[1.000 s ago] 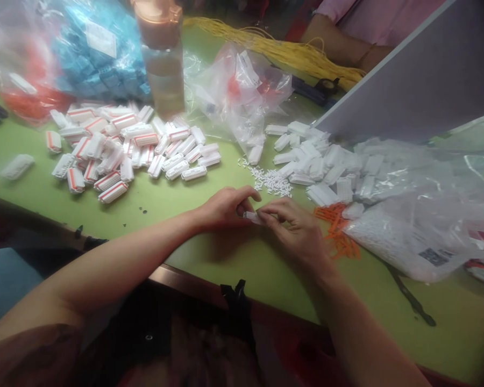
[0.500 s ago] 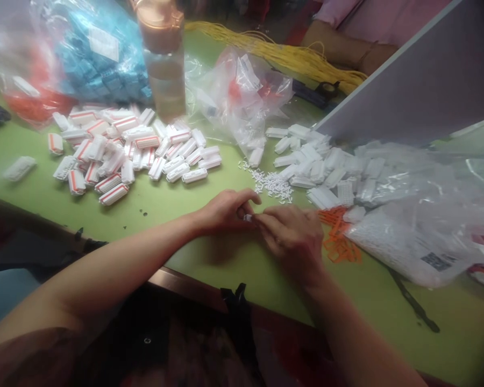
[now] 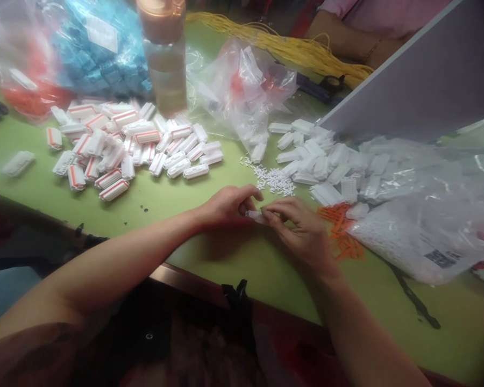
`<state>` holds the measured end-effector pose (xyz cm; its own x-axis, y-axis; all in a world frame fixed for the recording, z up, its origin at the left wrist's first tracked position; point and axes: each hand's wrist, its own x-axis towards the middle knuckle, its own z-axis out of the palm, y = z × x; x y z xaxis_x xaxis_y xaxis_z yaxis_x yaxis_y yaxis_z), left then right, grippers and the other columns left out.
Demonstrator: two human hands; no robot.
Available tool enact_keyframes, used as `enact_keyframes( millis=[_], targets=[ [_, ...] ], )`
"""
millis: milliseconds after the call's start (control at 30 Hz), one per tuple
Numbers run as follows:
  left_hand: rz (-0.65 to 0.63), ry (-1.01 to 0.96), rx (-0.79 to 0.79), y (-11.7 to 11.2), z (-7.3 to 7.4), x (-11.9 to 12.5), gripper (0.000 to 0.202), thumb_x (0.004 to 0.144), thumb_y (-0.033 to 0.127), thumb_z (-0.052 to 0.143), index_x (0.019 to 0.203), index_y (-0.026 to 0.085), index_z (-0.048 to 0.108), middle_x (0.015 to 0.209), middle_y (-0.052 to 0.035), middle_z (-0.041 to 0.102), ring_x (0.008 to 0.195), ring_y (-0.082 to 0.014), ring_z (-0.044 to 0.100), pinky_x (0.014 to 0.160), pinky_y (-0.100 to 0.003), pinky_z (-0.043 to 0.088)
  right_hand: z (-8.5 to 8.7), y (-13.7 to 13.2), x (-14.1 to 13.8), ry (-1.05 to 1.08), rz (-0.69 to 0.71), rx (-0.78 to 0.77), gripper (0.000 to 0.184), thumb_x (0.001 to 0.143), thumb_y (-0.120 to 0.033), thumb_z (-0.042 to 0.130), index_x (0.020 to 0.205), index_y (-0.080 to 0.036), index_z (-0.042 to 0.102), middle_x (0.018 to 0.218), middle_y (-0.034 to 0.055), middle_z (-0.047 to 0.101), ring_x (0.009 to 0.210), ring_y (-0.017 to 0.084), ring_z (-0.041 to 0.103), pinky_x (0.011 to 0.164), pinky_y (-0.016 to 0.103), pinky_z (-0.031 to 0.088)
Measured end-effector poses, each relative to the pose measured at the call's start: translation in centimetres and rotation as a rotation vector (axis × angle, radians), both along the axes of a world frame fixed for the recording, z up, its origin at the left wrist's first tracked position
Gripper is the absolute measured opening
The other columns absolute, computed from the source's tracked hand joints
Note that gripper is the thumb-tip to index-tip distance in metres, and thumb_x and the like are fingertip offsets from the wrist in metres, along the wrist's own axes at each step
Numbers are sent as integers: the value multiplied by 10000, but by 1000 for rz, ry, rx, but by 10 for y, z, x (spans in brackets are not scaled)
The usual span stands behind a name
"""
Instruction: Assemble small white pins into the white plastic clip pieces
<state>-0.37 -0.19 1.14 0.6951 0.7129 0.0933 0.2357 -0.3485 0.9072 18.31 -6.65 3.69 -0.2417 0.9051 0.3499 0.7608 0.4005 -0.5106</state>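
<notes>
Between my hands, just above the green table, is a small white plastic housing (image 3: 257, 216). My left hand (image 3: 229, 207) grips its left end with curled fingers. Thumb and fingers of my right hand (image 3: 300, 228) are pinched at its right end; whether they also hold a smaller part I cannot make out. Beyond my fingertips lies a scatter of tiny white pegs (image 3: 280, 183). A small heap of orange strips (image 3: 341, 228) sits just right of my right hand. Behind it is a pile of white plastic housings (image 3: 326, 161).
White pieces with orange stripes (image 3: 115, 145) are heaped at left. Behind them stand a bag of blue parts (image 3: 100, 64) and a bottle (image 3: 165, 59). A bag of white bits (image 3: 411, 242) lies right. Yellow cords (image 3: 278, 45), a grey panel (image 3: 411, 80) and another person's arm (image 3: 342, 40) are at the back.
My right hand has shifted slightly right and up, with its fingers now higher on the white housing, and more of the housing shows. My left hand has barely moved.
</notes>
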Motion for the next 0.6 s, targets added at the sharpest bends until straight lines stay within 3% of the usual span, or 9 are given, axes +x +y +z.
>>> enact_keyframes(
  millis=[367, 500, 600],
  targets=[
    [-1, -17, 1, 0, -2, 1, 351, 721, 283, 727, 995, 170, 538, 765, 20, 667, 638, -71, 542, 635, -198, 439, -5, 4, 1, -228, 118, 125, 99, 889, -281, 587, 855, -233, 666, 844, 37, 676, 776, 174, 608, 660, 316, 407],
    [10, -10, 5, -1, -1, 1, 347, 736, 313, 716, 996, 161, 543, 773, 11, 680, 629, -69, 538, 628, -195, 432, -1, 5, 1, -93, 97, 18, 135, 904, -302, 557, 815, -221, 617, 843, 40, 665, 756, 164, 599, 648, 301, 420],
    [8, 11, 23, -1, 0, 0, 333, 727, 242, 711, 1003, 157, 546, 790, 8, 691, 617, -64, 521, 620, -191, 423, 4, 4, 5, 25, -22, -77, 136, 897, -328, 556, 820, -226, 602, 796, 20, 655, 685, 148, 578, 613, 287, 426]
  ],
)
